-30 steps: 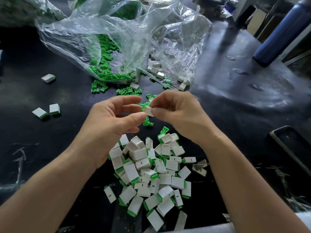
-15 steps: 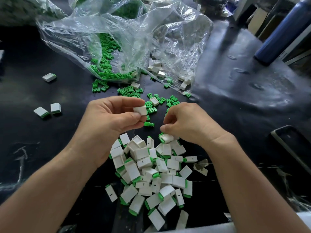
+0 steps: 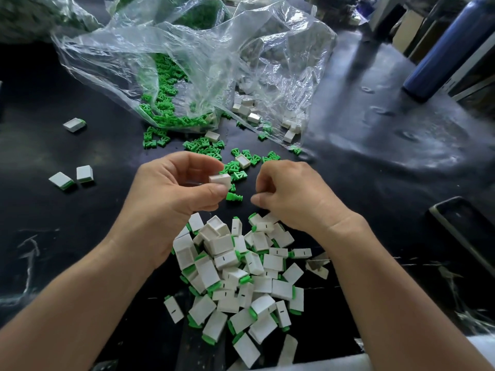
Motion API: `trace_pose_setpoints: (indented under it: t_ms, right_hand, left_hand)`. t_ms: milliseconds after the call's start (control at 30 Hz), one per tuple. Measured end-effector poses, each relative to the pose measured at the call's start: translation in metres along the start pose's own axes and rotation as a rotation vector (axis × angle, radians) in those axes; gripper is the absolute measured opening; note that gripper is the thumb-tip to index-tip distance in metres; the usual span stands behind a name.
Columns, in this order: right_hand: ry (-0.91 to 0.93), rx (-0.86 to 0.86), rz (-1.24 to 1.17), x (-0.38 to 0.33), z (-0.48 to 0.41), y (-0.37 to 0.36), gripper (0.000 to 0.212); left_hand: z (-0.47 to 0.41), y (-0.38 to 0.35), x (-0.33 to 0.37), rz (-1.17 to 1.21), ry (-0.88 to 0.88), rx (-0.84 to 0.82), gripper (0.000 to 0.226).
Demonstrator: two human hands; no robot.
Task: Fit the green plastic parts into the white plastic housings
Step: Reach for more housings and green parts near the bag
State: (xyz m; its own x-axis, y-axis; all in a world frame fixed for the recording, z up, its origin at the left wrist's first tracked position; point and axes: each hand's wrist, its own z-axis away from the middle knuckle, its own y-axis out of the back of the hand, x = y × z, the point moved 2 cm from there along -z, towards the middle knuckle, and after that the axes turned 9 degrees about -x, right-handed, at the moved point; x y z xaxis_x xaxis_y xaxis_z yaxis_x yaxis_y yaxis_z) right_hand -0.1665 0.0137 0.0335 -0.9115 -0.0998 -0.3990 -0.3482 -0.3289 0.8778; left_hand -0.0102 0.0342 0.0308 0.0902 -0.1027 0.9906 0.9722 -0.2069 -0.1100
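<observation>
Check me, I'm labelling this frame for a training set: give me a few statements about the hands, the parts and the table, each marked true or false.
1. The left hand pinches a white housing between thumb and fingers. True.
2. The clear bag holds only white housings. False: green parts lie in it too.
3. A heap of fitted pieces lies on the table just in front of the person. True.
4. The blue bottle stands at the table's far left. False: it stands at the far right.
</observation>
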Motion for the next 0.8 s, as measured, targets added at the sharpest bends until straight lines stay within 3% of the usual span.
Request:
trace_pose_setpoints:
  t_ms: [133, 267, 467, 800]
  right_hand:
    - [0.085, 0.18, -0.393, -0.001, 0.001, 0.01, 0.023]
    - [0.276, 0.169, -0.746, -0.007, 0.004, 0.012, 0.026]
    - [0.462, 0.158, -0.846, -0.017, 0.01, 0.012, 0.028]
    - [0.453, 0.159, -0.86, -0.019, 0.009, 0.009, 0.027]
  left_hand:
    - [0.001, 0.001, 0.003, 0.048, -0.006, -0.009, 0.016]
    - [0.001, -0.002, 0.002, -0.052, -0.04, -0.027, 0.029]
    - [0.002, -0.002, 0.004, -0.036, -0.07, -0.043, 0.012]
    - [0.002, -0.006, 0.004, -0.018, -0.053, -0.056, 0.018]
